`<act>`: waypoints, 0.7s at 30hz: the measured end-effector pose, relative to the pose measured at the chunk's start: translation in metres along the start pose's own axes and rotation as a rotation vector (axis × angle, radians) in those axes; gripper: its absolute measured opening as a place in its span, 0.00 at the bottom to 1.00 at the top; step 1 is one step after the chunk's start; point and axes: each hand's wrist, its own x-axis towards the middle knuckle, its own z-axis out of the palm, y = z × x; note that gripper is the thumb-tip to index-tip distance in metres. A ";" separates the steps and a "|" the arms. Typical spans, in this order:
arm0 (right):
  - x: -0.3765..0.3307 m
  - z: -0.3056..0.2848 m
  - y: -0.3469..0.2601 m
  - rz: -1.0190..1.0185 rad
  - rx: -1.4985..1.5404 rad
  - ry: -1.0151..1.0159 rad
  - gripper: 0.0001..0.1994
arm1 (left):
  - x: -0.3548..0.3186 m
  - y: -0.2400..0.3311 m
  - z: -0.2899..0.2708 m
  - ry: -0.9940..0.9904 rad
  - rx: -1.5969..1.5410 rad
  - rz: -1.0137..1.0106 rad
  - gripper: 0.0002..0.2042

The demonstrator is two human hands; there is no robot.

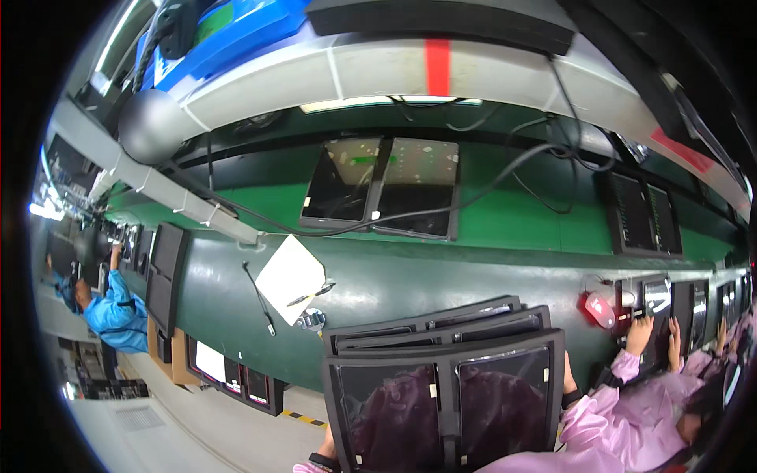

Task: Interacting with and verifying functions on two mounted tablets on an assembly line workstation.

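Note:
A stack of three black framed panels (445, 370) with glossy dark screens stands right in front of me, and the front screens reflect a pink garment. My left hand (322, 460) grips the stack's lower left corner; only a little of the hand and a dark wristband shows. My right hand (568, 378), in a pink sleeve with a black wristband, holds the stack's right edge from behind. The panels hide most of the fingers of both hands.
Two dark flat screens (382, 189) lie on the green conveyor belt (512, 225). A white sheet (289, 276) lies on the green ledge, a red device (599, 309) to the right. A co-worker's hands (640, 331) hold a panel at right. A person in blue (114, 311) works far left.

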 end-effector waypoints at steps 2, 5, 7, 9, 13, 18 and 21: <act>0.034 0.008 -0.010 0.049 0.172 -0.031 0.12 | 0.009 -0.004 -0.001 0.016 -0.014 0.006 0.17; 0.082 0.030 -0.017 0.242 0.771 -0.011 0.11 | 0.025 -0.006 -0.002 0.027 -0.021 0.017 0.17; 0.103 0.039 -0.017 0.375 1.046 0.045 0.13 | 0.030 -0.009 -0.003 0.029 -0.029 0.033 0.17; 0.110 0.039 -0.013 0.435 1.034 0.050 0.14 | 0.030 -0.016 -0.005 0.039 -0.042 0.047 0.17; 0.110 0.048 0.000 0.011 0.465 -0.032 0.13 | 0.018 -0.031 -0.014 0.064 -0.088 0.050 0.17; 0.108 0.064 0.008 0.064 0.320 -0.139 0.14 | 0.007 -0.035 -0.036 0.100 -0.115 0.049 0.17; 0.105 0.074 0.002 0.060 0.239 -0.213 0.14 | -0.001 -0.034 -0.050 0.117 -0.141 0.064 0.16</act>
